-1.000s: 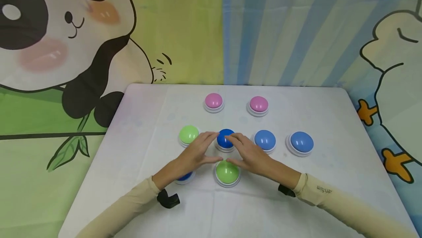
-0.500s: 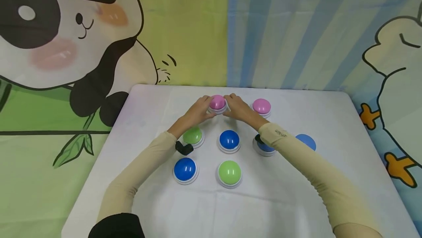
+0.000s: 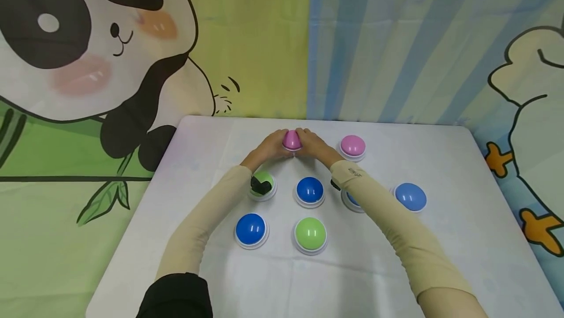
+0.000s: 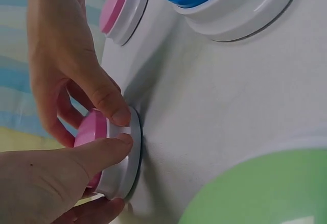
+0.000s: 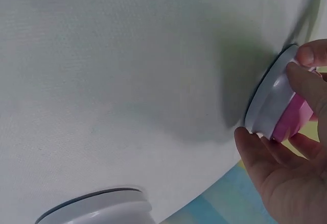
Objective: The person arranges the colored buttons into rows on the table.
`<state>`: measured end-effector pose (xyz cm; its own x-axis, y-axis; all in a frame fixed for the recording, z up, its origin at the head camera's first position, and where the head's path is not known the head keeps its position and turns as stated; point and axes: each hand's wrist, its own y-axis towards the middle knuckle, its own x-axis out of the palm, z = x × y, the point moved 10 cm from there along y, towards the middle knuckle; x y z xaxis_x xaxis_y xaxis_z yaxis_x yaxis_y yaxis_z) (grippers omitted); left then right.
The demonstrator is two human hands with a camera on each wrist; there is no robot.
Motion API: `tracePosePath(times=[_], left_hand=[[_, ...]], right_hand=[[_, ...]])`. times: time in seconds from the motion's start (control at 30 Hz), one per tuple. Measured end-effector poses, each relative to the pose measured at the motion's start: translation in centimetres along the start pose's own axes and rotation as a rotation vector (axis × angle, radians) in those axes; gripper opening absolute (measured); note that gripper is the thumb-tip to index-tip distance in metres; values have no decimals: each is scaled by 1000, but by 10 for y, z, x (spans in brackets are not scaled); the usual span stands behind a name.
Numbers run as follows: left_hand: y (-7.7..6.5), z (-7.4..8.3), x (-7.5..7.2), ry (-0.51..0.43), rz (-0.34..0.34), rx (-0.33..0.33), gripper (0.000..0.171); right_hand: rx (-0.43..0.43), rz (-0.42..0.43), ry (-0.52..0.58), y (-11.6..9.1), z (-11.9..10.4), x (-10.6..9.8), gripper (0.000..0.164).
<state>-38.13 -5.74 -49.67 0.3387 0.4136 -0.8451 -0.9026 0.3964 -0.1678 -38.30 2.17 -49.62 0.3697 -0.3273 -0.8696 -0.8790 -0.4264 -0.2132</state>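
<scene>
At the back of the table, a pink dome push button (image 3: pixel 292 140) on a white round base is held between both hands. My left hand (image 3: pixel 272 145) grips its left side, with the thumb lying along the white base in the left wrist view. From the other side my right hand (image 3: pixel 314 145) grips it, thumb (image 4: pixel 110 104) on the base and fingers curled round the edge. In the right wrist view the base (image 5: pixel 271 96) stands close over the white tabletop, and part of the pink dome is hidden by fingers.
A second pink button (image 3: pixel 352 146) stands to the right. Nearer are a blue button (image 3: pixel 310 191), a green one (image 3: pixel 311 235) and several more, some partly covered by my sleeves and a black strap (image 3: pixel 261 186). The white table (image 3: pixel 282 283) meets printed cloth behind.
Both hands have moved from over the front green button to the back left pink button and now grip its base. The head view has shifted slightly.
</scene>
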Motion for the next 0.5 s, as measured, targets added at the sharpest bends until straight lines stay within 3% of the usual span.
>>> tracePosePath(times=[0.27, 0.5], left_hand=[[1, 4, -4, 12, 50, 13, 73], [-6, 9, -7, 15, 79, 76, 72]], right_hand=[[4, 16, 36, -2, 2, -3, 71], [-45, 82, 149, -12, 2, -6, 70]])
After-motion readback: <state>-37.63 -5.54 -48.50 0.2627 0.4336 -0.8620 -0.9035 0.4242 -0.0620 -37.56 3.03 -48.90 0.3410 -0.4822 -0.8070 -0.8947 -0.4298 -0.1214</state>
